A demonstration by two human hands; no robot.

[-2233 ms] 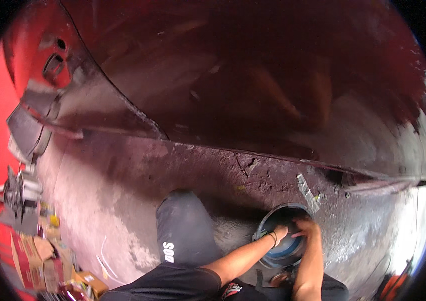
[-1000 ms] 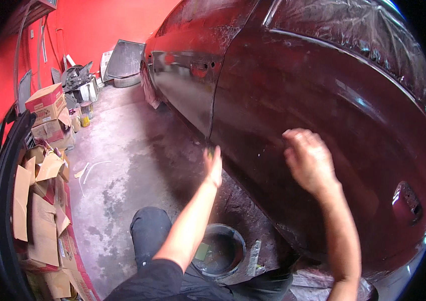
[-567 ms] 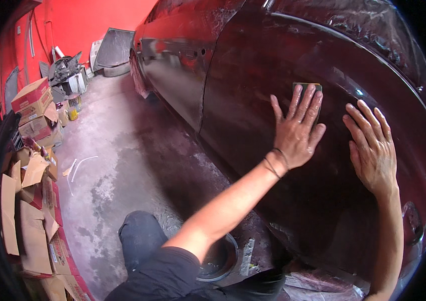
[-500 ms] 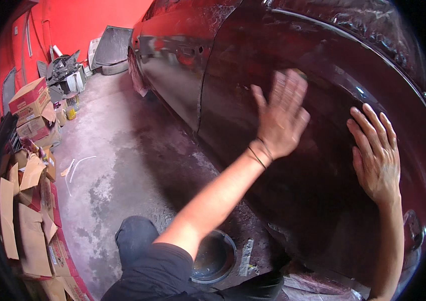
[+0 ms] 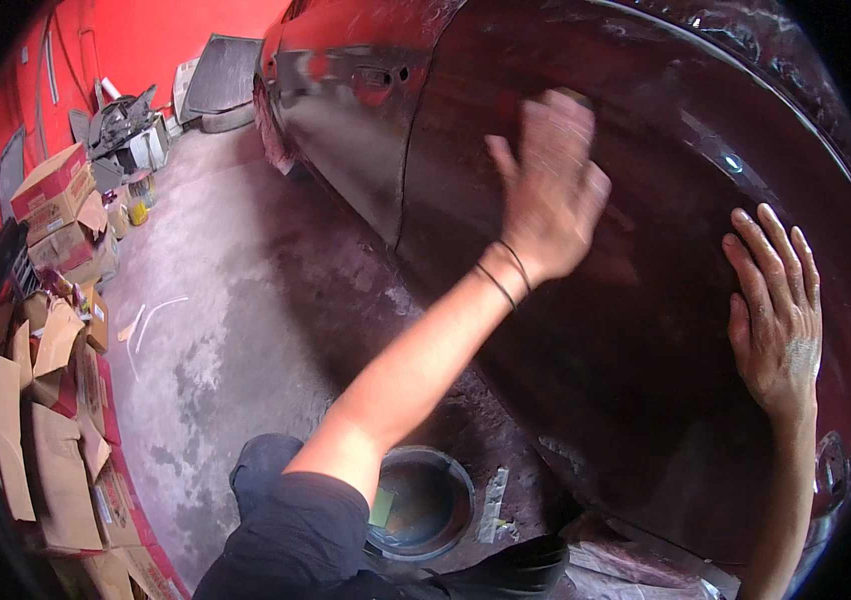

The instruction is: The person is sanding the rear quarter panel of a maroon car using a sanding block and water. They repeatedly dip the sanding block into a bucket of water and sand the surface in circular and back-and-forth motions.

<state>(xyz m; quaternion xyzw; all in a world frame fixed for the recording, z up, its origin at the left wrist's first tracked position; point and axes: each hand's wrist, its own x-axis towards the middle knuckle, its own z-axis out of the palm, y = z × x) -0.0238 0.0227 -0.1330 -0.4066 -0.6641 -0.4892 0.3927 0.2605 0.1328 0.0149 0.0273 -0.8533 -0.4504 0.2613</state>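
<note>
Head view: the left hand lies over the upper part of the dark maroon car door, with its palm turned to the panel. Its fingers are stretched and close together, the thumb apart. A small olive pad edge shows just beyond the fingertips, but the hand is blurred, so I cannot tell whether the fingers grip this piece. Two thin dark bands go around the left wrist.

The right hand is nearer to the right end of the same door, well apart from the left one. Its fingers are straight, slightly spread, and grasp nothing.

Below the left forearm, a round basin stands on the concrete floor; a flat green piece is inside, at its left side. A pale strip lies just beside the basin. Cardboard boxes are piled along the left side.
</note>
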